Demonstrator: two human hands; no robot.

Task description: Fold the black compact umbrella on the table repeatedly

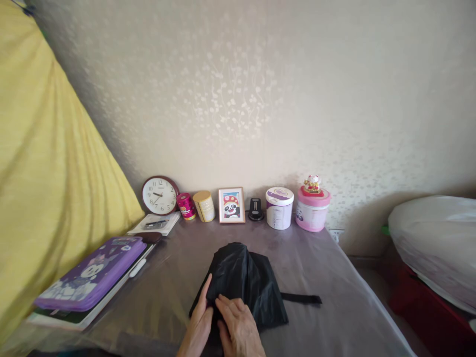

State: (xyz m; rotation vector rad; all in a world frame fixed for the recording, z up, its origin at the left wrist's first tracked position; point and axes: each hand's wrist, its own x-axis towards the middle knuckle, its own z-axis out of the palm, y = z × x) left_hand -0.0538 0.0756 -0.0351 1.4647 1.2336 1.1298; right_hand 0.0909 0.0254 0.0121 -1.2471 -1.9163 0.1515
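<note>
A black folding umbrella (256, 282) lies on the table in front of me, its pleated cloth loosely gathered and partly spread. Its strap (303, 298) sticks out flat to the right. My left hand (199, 320) grips the near left side of the cloth, index finger stretched along it and thumb bent inward. Close beside it, my right hand (240, 322) has its fingers bent over the near folds, with the thumb tucked underneath. The two hands nearly meet. The umbrella's handle is hidden, and so is whatever lies under my palms.
A purple case (92, 272) rests on a board at left, near a yellow curtain (55, 173). Along the wall stand a clock (159, 195), a pink can (186, 207), a yellow-lidded tub (204, 206), a panda picture (231, 206), a white tub (279, 210) and a pink tub (312, 213).
</note>
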